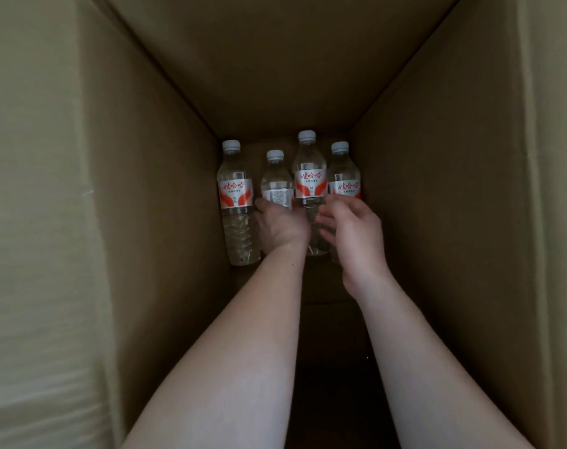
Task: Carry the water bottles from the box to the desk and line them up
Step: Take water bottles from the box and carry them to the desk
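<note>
A deep cardboard box (pixel 437 189) with plain, matte brown walls is being looked into from above. Four clear plastic bottles (pixel 306 176), ribbed near the base, with pale caps and red-and-white labels, are being shown side by side at the far end of the floor, the outer two close to the side walls. Bare floor is being left open nearer the viewer, where two bare forearms are being reached in. The left hand (pixel 280 226) is being wrapped around the second bottle (pixel 275 183) from the left. The right hand (pixel 353 231) is being curled loosely, fingers (pixel 332 222) against the third bottle's lower body; whether it is gripped cannot be told.
</note>
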`<move>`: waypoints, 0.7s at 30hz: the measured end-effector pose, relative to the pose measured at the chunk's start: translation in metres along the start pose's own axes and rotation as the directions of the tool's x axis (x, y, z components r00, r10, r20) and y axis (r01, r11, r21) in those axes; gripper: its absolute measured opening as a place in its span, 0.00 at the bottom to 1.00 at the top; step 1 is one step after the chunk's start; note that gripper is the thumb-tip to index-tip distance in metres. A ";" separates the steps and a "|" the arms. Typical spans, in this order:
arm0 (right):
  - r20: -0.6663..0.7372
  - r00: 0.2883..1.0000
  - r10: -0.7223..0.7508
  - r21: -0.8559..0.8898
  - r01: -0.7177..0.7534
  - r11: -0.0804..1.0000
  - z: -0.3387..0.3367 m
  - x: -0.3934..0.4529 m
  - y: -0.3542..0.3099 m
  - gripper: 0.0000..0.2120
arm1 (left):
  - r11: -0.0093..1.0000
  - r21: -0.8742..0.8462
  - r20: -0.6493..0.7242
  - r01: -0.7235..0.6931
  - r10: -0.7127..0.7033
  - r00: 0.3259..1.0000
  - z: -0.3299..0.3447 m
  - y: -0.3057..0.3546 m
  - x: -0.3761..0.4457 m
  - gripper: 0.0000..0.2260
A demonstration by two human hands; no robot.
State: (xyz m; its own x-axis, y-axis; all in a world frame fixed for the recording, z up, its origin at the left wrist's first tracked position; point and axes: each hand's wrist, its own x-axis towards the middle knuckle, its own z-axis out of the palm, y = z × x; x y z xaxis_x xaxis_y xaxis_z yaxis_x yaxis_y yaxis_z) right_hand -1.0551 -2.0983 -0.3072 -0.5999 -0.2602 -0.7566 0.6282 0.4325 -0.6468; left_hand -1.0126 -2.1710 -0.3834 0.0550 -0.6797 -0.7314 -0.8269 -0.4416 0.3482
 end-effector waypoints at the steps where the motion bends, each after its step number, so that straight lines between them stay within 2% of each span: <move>1: -0.002 1.000 0.003 0.002 -0.003 1.000 0.000 0.001 0.000 0.04 | 1.000 0.001 -0.006 -0.005 0.005 1.000 0.000 0.000 0.001 0.34; 12: -0.037 0.999 -0.012 0.007 0.012 1.000 0.000 0.006 0.003 0.04 | 0.998 -0.015 0.002 -0.061 0.061 0.998 -0.008 -0.005 0.007 0.24; 21: -0.049 0.999 -0.016 -0.009 0.015 1.000 -0.004 -0.001 0.002 0.05 | 0.995 -0.064 0.035 -0.076 0.078 0.996 -0.020 -0.012 -0.004 0.24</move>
State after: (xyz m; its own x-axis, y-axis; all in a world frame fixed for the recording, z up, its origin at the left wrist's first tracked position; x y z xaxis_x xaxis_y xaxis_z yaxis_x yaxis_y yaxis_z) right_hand -1.0553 -2.0938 -0.3072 -0.6332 -0.2243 -0.7408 0.6146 0.4361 -0.6574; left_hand -0.9922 -2.1750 -0.3733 -0.0298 -0.6911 -0.7221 -0.7914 -0.4250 0.4394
